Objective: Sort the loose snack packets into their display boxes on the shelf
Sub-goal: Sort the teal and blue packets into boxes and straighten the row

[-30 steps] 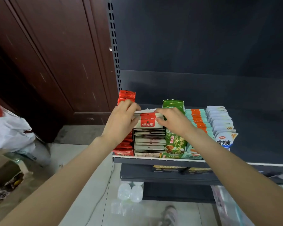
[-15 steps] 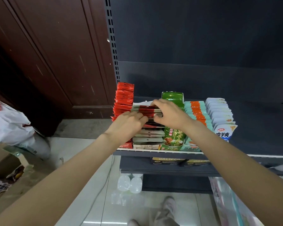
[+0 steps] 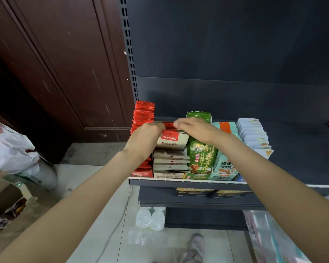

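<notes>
We have both hands up at the shelf, working on the second row from the left. Our left hand has its fingers curled and pressed together on the left end of a small bundle of beige packets with red tops, and our right hand lies over the right end, fingers bent down over it; the fingertips themselves are hidden, so we cannot tell just how they pinch. The bundle sits at the back of the beige display box, above the tilted front packet and the flatter beige packets stacked before it.

Left of that box stand the red packets, touching our left hand's side. To the right come the green box, then the teal box with orange-topped packets, then a row of white packets, all standing side by side along the shelf's front edge.

Below, a lower shelf carries 2 dark boxes. On the floor we see clear plastic bottles, a shoe, and at far left a white bag beside cardboard.
</notes>
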Tool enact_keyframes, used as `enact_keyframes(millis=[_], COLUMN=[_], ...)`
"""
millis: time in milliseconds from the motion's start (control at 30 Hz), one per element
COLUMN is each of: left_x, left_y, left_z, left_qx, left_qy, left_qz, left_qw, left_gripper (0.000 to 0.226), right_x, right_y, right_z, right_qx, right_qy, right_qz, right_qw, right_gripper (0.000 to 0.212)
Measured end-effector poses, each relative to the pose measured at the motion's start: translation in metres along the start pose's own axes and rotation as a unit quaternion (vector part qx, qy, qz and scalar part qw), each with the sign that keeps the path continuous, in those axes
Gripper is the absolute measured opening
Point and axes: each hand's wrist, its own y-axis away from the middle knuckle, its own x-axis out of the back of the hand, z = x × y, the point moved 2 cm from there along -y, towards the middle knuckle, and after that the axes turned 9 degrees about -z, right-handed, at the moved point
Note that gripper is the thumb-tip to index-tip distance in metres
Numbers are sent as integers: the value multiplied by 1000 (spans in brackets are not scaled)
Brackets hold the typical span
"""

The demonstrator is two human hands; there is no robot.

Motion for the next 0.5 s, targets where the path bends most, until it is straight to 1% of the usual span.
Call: enact_keyframes(millis=[33,67,100,133,167,200,233,267,300,333,367,433,500], left_x=[0,1,1,1,-1,-6,-13,-20,-25,-29,-30,-28,-26], left_y=[1,4,8,12,16,20,22,24,24,24,22,20,18], left_z=[0,1,4,8,10,10,9,7,4,2,1,5,4], left_qx=[5,-1,-35,-85,-144,-198,-229,-230,-208,-178,-160,-171,-176], left_qy=[17,24,16,-8,-30,-52,-64,-71,-74,-83,-92,-99,-76], left_qz=[13,41,87,120,137,130,80,14,-44,-81,-95,-100,-126], left_qw=[1000,999,995,989,980,970,968,970,974,977,978,975,973], left_gripper=[20,20,19,17,15,16,22,30,39,45,49,48,49], right_x=[-3,-5,-7,-9,-9,-9,-8,-8,-7,-7,-7,-8,-8], right_y=[2,3,2,1,-1,-2,-3,-4,-3,-3,-2,-1,1], right_z=[1,3,7,10,10,10,9,7,5,4,3,2,1], right_qx=[3,10,14,19,22,23,23,25,28,31,34,37,39], right_qy=[22,58,79,80,76,76,75,72,66,64,68,75,74], right_qz=[-4,9,32,54,70,81,83,81,78,74,72,77,80], right_qw=[1000,998,996,995,994,994,993,994,994,995,994,994,993], right_gripper=[41,45,42,36,30,27,26,23,18,10,8,12,17])
